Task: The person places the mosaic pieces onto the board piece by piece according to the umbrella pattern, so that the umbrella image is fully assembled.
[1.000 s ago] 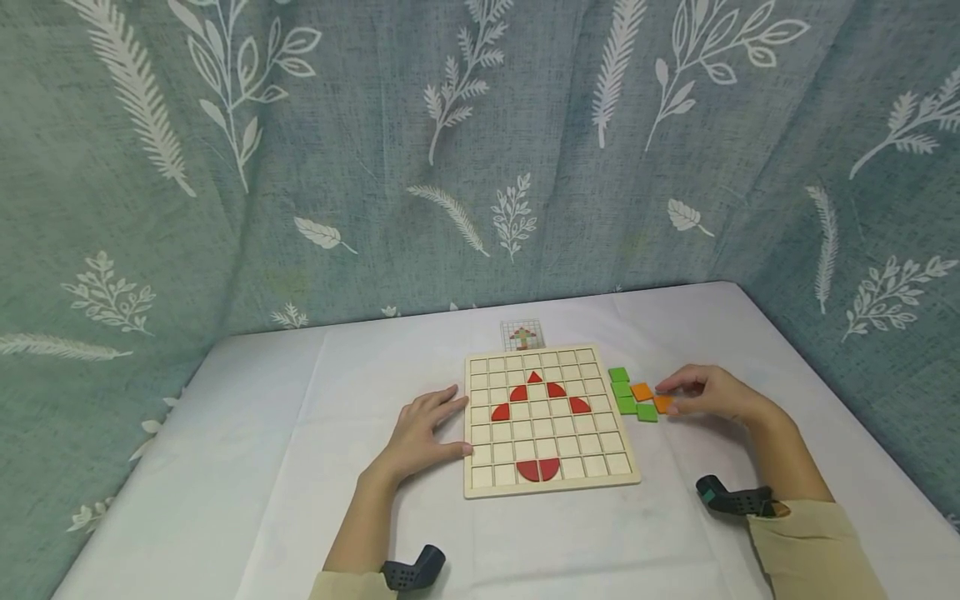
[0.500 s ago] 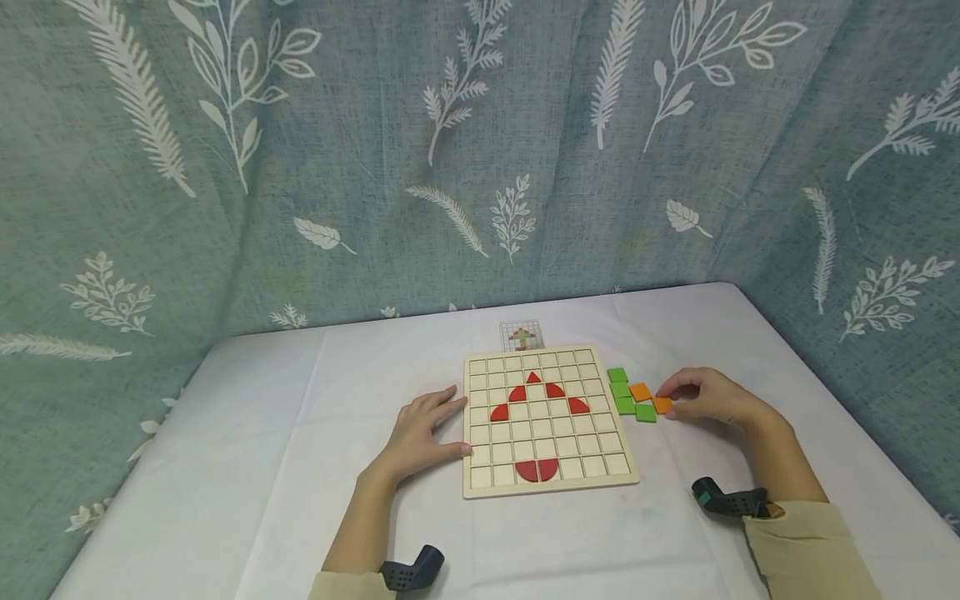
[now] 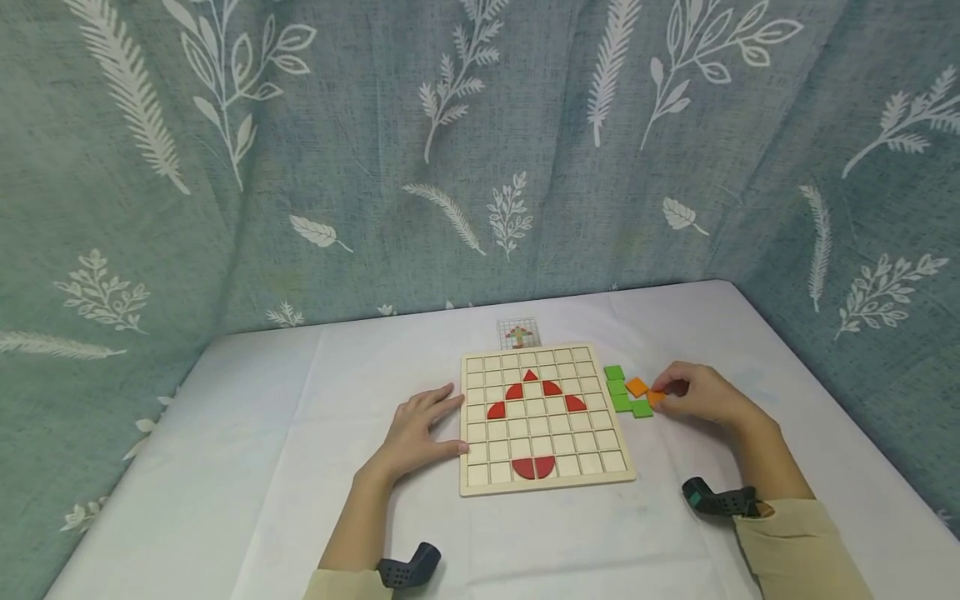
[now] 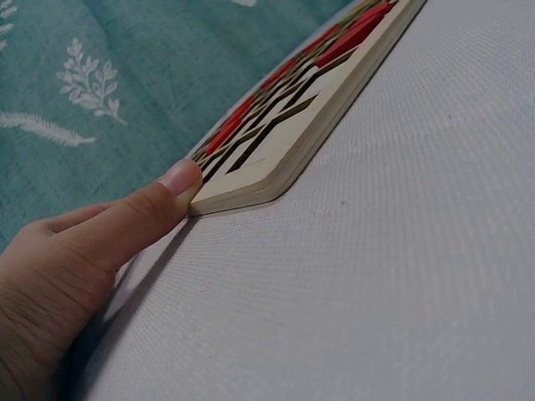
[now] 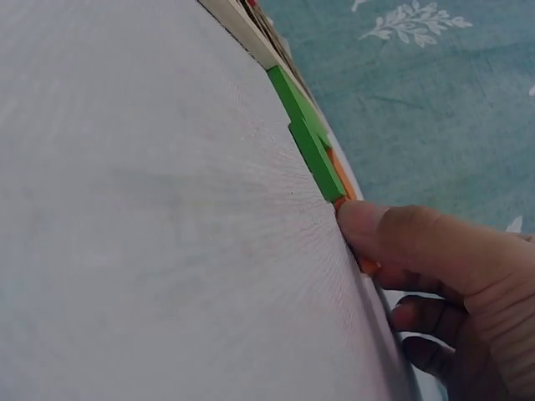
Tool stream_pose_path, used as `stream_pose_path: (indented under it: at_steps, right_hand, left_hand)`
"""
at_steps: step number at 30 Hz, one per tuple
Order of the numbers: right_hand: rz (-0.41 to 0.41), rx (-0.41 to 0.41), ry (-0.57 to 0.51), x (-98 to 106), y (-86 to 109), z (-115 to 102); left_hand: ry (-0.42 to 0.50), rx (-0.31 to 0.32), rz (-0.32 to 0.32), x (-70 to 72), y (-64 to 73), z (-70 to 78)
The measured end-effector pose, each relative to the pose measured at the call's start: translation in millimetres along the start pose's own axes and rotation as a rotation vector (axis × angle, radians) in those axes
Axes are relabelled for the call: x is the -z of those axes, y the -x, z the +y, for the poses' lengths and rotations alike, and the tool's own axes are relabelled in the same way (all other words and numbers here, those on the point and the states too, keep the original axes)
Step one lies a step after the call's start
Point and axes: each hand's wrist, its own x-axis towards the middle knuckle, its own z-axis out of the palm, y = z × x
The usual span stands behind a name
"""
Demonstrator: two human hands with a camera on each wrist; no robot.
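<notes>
A wooden grid board (image 3: 540,426) lies on the white cloth, with red quarter-round pieces (image 3: 552,387) and a small red triangle (image 3: 530,376) set in its cells. My left hand (image 3: 422,425) rests at the board's left edge, fingers spread; in the left wrist view its thumb (image 4: 180,178) touches the rim near a corner. To the right of the board my right hand (image 3: 705,396) pinches an orange square tile (image 3: 656,399) between thumb and index finger. A second orange tile (image 3: 637,387) lies beside it. Several green square tiles (image 3: 622,402) sit between these and the board.
A small pattern card (image 3: 518,332) with a printed grid picture lies behind the board's far edge. A leaf-patterned curtain (image 3: 360,167) hangs behind the table. Dark camera mounts (image 3: 411,568) are strapped on both wrists.
My right hand has shifted slightly left, its fingertips now closer over the orange tile, which has turned a little. My left hand stays at the board's edge. The whole head view has drifted slightly.
</notes>
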Motion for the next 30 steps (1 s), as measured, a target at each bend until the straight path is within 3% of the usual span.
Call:
stream_pose_path:
  at_steps: [18,30]
  right_hand:
    - [0.061,-0.040,0.016,1,-1.4,-28]
    - [0.082,0.060,-0.004,-8,-11.6,-52]
  left_hand:
    - [-0.011,0.025,-0.017,0.3,1.3,-2.4]
    - [0.000,0.013,-0.018,1.0,0.7,-2.0]
